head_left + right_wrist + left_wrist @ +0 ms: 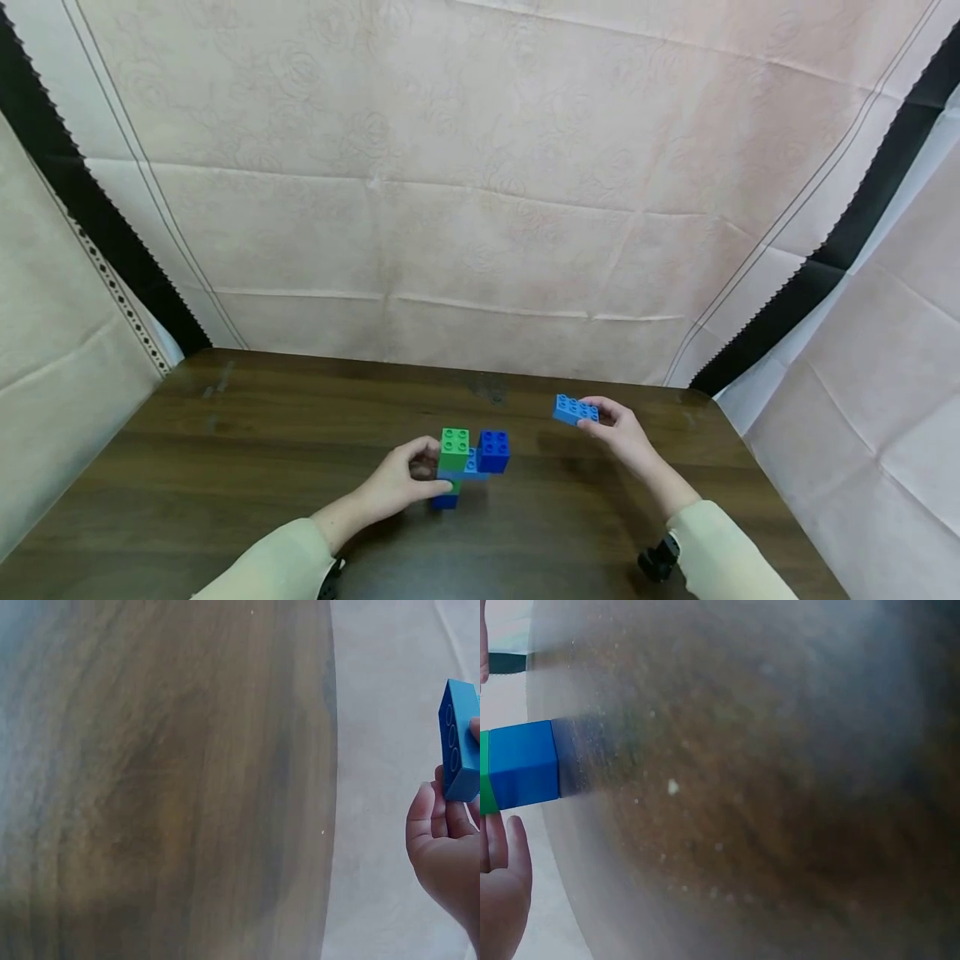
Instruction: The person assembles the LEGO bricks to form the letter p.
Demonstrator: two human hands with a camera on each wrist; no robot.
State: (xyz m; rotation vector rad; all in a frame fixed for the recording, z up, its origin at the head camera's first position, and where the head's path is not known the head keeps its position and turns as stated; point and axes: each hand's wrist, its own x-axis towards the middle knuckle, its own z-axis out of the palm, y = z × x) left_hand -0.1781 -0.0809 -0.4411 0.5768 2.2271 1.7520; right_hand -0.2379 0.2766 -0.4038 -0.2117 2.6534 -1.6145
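Observation:
My left hand grips a small building-block stack from its left side, thumb in front and fingers behind. On top of the stack stand a green brick and, to its right, a dark blue brick, both borne by a light blue brick. Lower down, a second green brick sits over a dark blue bottom brick; the left wrist view shows that blue brick close to the tabletop. Off to the right, my right hand pinches a separate light blue brick by its end, held above the table.
The brown wooden table ends at a far edge against a pale patterned cloth. More cloth hangs at both sides, with black strips along the corners. A black device is strapped at the right wrist.

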